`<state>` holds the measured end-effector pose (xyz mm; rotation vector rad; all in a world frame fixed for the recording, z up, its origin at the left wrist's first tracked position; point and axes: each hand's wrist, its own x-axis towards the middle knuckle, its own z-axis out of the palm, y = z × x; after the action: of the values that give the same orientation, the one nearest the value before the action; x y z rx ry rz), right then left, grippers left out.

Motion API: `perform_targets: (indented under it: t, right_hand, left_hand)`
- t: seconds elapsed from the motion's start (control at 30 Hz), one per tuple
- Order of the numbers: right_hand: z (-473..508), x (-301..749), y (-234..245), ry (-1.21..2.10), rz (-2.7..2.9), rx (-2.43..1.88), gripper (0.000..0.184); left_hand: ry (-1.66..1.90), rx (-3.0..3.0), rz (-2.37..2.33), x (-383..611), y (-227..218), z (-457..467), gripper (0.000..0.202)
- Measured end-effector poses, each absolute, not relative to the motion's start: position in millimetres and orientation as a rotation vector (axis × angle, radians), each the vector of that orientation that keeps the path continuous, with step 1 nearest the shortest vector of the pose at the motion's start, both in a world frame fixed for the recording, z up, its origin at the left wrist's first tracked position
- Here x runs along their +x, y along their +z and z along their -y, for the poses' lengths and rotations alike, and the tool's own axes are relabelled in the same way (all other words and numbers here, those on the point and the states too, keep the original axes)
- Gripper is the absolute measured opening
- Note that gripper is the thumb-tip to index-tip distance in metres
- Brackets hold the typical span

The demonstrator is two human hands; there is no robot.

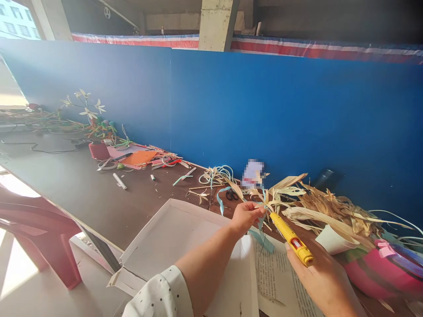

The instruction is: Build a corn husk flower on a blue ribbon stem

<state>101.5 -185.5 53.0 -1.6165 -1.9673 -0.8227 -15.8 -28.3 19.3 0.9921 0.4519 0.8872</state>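
Note:
My left hand [246, 216] is closed in a pinch on a small flower made of dried husk strips [268, 202], held just above the table. My right hand [317, 275] grips a yellow glue gun [291, 238], whose tip touches the base of the husk flower. A light blue ribbon [261, 235] hangs down from the flower over a printed paper sheet [280, 281].
A white cardboard tray [172, 237] lies on the brown table [82, 189]. A heap of dried husks [330, 207], a white cup [333, 241] and a pink bowl [373, 270] sit at right. Scissors [231, 195], ribbons, an orange sheet [140, 157] and finished flowers [87, 108] lie along the blue wall. A red plastic chair [39, 229] stands at left.

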Motion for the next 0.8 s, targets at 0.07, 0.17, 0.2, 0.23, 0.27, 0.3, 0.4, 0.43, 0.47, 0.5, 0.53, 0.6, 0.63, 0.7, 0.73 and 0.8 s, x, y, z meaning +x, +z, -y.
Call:
perform_targets:
  t: [0.07,0.17,0.2,0.23,0.27,0.3,0.4,0.43,0.47,0.5,0.53,0.6,0.63,0.7,0.73,0.8]
  right_hand:
    - [184.8,101.9,52.5,-0.783,1.945,-1.622,0.021]
    - [184.4,102.1,52.3,-0.76,1.929,-1.624,0.023]
    - [184.3,101.9,52.4,-0.76,1.924,-1.628,0.023]
    - [184.2,101.6,52.7,-0.765,1.921,-1.628,0.023]
    - [184.0,101.2,53.0,-0.771,1.921,-1.625,0.024]
    - [183.8,100.9,53.3,-0.778,1.922,-1.624,0.024]
    - [182.9,100.7,53.2,-0.793,1.928,-1.62,0.024]
    - [182.7,101.0,52.8,-0.799,1.93,-1.616,0.024]
    - [182.5,101.4,52.3,-0.805,1.929,-1.611,0.024]
    - [182.5,101.9,51.7,-0.814,1.926,-1.603,0.023]
    - [182.7,102.4,51.2,-0.823,1.925,-1.598,0.023]
    - [183.1,103.0,50.5,-0.835,1.929,-1.599,0.021]
    - [183.2,103.1,50.4,-0.834,1.932,-1.607,0.02]
    - [183.1,103.1,50.6,-0.826,1.938,-1.615,0.018]
    - [182.7,103.0,50.8,-0.826,1.942,-1.61,0.018]
    - [181.8,102.8,51.3,-0.852,1.951,-1.594,0.018]
  left_hand:
    - [0.892,1.0,-0.454,-16.6,19.8,28.7,0.051]
    - [0.895,1.005,-0.466,-16.6,19.8,29.0,0.052]
    - [0.893,1.006,-0.47,-16.4,19.7,29.0,0.052]
    - [0.891,1.006,-0.472,-16.1,19.6,29.1,0.052]
    - [0.888,1.007,-0.473,-15.9,19.5,29.2,0.052]
    - [0.886,1.008,-0.471,-15.7,19.4,29.2,0.052]
    - [0.879,1.016,-0.468,-15.6,19.5,29.4,0.052]
    - [0.879,1.018,-0.468,-15.8,19.7,29.5,0.052]
    - [0.88,1.02,-0.468,-16.0,20.0,29.5,0.052]
    - [0.881,1.02,-0.468,-16.2,20.3,29.6,0.053]
    - [0.881,1.021,-0.469,-16.3,20.6,29.7,0.053]
    - [0.884,1.026,-0.473,-16.5,21.1,29.8,0.053]
    - [0.886,1.031,-0.475,-16.4,21.1,29.8,0.053]
    - [0.887,1.039,-0.479,-16.3,20.7,29.7,0.052]
    - [0.885,1.04,-0.479,-16.2,20.2,29.7,0.052]
    - [0.876,1.038,-0.479,-16.3,19.5,29.5,0.051]
